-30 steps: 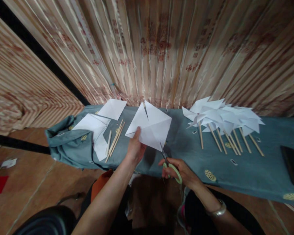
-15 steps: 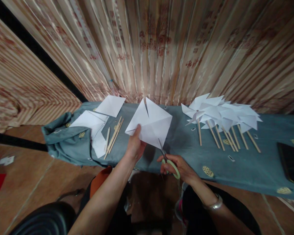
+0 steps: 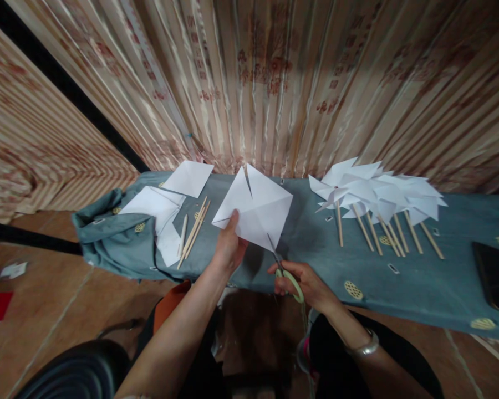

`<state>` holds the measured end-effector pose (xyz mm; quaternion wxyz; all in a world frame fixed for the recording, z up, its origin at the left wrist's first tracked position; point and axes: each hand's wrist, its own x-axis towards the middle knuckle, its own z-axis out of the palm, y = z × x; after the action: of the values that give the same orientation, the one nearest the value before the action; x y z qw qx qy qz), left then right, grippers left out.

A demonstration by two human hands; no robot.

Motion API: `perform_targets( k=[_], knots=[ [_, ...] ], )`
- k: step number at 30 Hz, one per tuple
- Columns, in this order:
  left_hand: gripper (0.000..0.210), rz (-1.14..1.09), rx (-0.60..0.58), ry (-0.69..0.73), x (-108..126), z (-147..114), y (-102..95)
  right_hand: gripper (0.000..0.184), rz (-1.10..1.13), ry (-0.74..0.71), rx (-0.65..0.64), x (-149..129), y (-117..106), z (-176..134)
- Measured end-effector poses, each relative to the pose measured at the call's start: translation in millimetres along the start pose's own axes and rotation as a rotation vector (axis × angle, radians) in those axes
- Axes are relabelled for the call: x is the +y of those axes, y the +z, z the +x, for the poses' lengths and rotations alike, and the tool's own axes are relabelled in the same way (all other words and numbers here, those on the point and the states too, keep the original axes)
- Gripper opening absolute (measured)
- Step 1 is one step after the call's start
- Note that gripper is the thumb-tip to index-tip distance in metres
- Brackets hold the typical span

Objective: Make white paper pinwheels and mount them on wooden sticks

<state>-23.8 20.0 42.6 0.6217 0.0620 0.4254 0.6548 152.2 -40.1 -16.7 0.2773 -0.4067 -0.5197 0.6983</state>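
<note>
My left hand grips a square sheet of white paper near its left corner, thumb on top. Crease lines run across the sheet, and slits show at its top and left corners. In my right hand is a pair of scissors with light green handles. Their blades lie at the paper's bottom corner, pointing toward its middle. Left of the paper, several thin wooden sticks and a white pencil-like stick rest on the cloth.
Several white paper pinwheels on wooden sticks lie overlapping at the right. White paper sheets and folded papers sit at the left of the cloth-covered table. A dark flat device is at the right edge; a curtain hangs behind.
The scissors have shifted very slightly up and left at the paper's bottom corner. Both hands keep their hold, and the rest looks the same.
</note>
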Motion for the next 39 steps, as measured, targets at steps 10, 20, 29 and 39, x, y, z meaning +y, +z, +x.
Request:
perform_targets(
  k=[10,20,29,39],
  knots=[
    [0.015,-0.033,0.014,0.005,2,-1,3.0,0.049,0.054,0.106,0.058,-7,5,2],
    [0.019,0.047,-0.013,0.005,-5,-1,-0.4,0.047,0.043,0.083,0.054,-10,3,2],
    [0.015,0.049,-0.033,0.006,-6,-2,-0.6,0.046,0.021,0.093,0.077,-13,4,1],
    [0.015,0.06,-0.055,-0.008,-8,-3,-0.6,0.041,0.043,0.045,0.078,-9,2,2]
  ],
)
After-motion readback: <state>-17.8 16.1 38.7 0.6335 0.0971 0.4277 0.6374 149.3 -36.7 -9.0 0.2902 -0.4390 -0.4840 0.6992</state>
